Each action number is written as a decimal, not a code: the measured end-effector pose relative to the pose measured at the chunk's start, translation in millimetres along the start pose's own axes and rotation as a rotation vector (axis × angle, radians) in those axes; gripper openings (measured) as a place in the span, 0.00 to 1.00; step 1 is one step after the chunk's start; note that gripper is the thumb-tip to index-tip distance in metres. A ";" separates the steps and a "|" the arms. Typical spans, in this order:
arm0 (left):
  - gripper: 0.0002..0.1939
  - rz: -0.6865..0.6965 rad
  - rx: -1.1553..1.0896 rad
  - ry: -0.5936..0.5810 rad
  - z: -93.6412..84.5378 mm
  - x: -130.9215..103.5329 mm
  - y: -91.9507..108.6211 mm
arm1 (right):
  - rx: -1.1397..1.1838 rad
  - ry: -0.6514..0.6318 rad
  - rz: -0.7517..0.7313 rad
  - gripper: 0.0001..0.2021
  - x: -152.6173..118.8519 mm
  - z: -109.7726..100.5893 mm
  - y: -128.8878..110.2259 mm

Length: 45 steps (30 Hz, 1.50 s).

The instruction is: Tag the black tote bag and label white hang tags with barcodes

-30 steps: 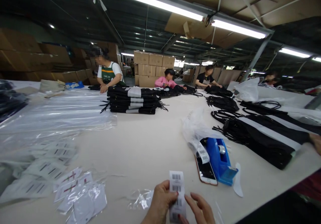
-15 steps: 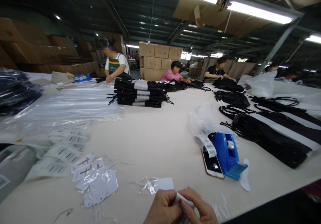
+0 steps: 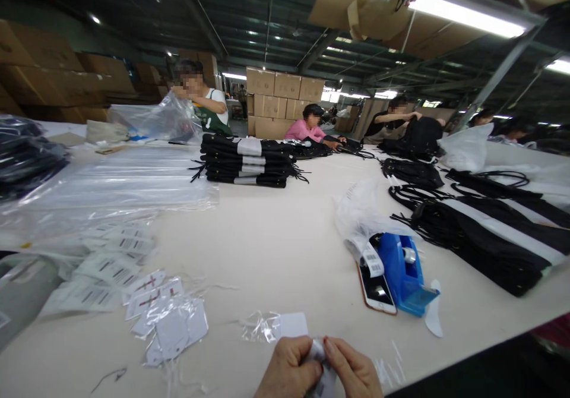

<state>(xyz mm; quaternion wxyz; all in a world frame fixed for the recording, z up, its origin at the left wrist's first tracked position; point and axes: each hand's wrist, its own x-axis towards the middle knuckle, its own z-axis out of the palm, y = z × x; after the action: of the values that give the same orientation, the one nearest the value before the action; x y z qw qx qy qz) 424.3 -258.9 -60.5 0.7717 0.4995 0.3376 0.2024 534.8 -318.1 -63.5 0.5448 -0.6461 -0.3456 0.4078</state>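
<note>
At the bottom centre, my left hand [image 3: 289, 367] and my right hand [image 3: 351, 367] pinch a small whitish piece [image 3: 324, 369] between them; it looks like thin plastic or a label. Just beyond my fingers lies a white tag [image 3: 293, 325] with crinkled clear plastic. Further left is a loose pile of white tags [image 3: 174, 328] with strings, beside several barcode labels [image 3: 113, 267]. To the right of my hands stand a blue tape dispenser [image 3: 403, 273] and a phone [image 3: 377, 291] lying flat, partly under a barcode strip.
Stacked black bags [image 3: 249, 160] sit mid-table, with flat clear plastic bags [image 3: 120, 178] to their left. More black bags [image 3: 485, 243] cover the right side. Crumpled plastic [image 3: 360, 208] lies behind the dispenser. Three people work across the table; cartons [image 3: 274, 83] are stacked behind.
My right fingers have shifted on the whitish piece, and more of it shows below them. Across the table, one person has raised a clear plastic bag and another has lifted a black bag.
</note>
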 end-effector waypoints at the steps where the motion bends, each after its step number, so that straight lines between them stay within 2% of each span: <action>1: 0.04 0.001 0.013 -0.003 -0.3 1.2 -3.2 | 0.028 0.033 0.051 0.20 2.1 0.2 1.3; 4: 0.05 -0.014 -0.012 -0.032 -0.8 9.3 -14.1 | 0.119 0.230 0.143 0.22 11.7 -3.6 4.6; 6: 0.07 -0.023 -0.054 -0.015 -0.4 20.7 -17.9 | 0.108 0.381 0.037 0.25 19.7 -12.2 6.1; 8: 0.09 -0.009 -0.081 0.045 1.0 37.1 -15.6 | -0.054 0.472 -0.204 0.26 26.7 -25.6 5.9; 11: 0.12 0.024 -0.063 0.086 4.8 64.3 -0.8 | -0.462 0.504 -0.678 0.25 32.1 -48.6 -1.5; 14: 0.19 0.112 0.146 0.192 9.3 78.0 18.6 | -0.764 0.499 -1.124 0.27 30.6 -64.7 -18.9; 16: 0.15 0.182 0.303 0.294 11.7 72.6 28.9 | -0.853 0.504 -1.297 0.27 26.7 -69.0 -31.6; 17: 0.11 0.169 0.315 0.285 12.6 65.6 32.9 | -0.871 0.507 -1.353 0.27 24.4 -69.4 -36.8; 18: 0.10 0.119 0.269 0.219 13.3 56.7 36.1 | -0.871 0.514 -1.390 0.26 22.2 -68.9 -40.8; 21: 0.19 -0.101 -0.005 -0.069 13.4 26.4 42.9 | -0.848 0.508 -1.440 0.23 17.5 -65.3 -44.3; 23: 0.21 -0.160 -0.102 -0.184 12.1 10.9 46.2 | -0.828 0.491 -1.456 0.20 17.0 -63.7 -41.3; 25: 0.20 -0.180 -0.122 -0.203 10.3 1.9 49.6 | -0.813 0.410 -1.434 0.21 18.3 -63.2 -36.0; 27: 0.17 -0.170 -0.127 -0.158 8.9 -2.3 53.4 | -0.756 0.266 -1.316 0.27 20.2 -62.0 -29.5; 29: 0.13 -0.142 -0.151 -0.130 8.4 -4.6 57.3 | -0.637 0.091 -1.057 0.33 21.4 -57.9 -22.0; 33: 0.09 -0.117 -0.206 -0.213 8.9 -9.9 60.7 | -0.254 -0.210 -0.439 0.37 19.7 -42.7 -6.6; 35: 0.06 -0.111 -0.203 -0.228 8.7 -12.5 58.8 | -0.062 -0.315 -0.229 0.38 18.3 -35.5 -1.7; 38: 0.04 -0.126 -0.190 -0.222 7.5 -13.7 53.4 | 0.141 -0.441 -0.034 0.39 17.6 -27.2 0.4; 40: 0.04 -0.114 -0.198 -0.143 6.0 -12.1 49.1 | 0.301 -0.430 0.025 0.39 17.7 -21.6 0.3; 41: 0.04 -0.091 -0.210 -0.061 5.1 -10.7 46.7 | 0.392 -0.372 0.053 0.36 17.6 -18.5 0.6; 43: 0.05 -0.041 -0.225 0.155 2.5 -7.2 41.0 | 0.540 -0.181 0.122 0.29 16.6 -12.0 2.5; 45: 0.07 -0.009 -0.225 0.350 -0.3 -3.3 33.7 | 0.555 0.001 0.179 0.21 14.1 -5.1 6.0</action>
<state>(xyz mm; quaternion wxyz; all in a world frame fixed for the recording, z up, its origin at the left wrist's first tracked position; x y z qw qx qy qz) 422.6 -246.8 -29.0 0.7531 0.3658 0.4439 0.3193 545.4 -308.8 -71.2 0.6628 -0.5003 -0.1621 0.5329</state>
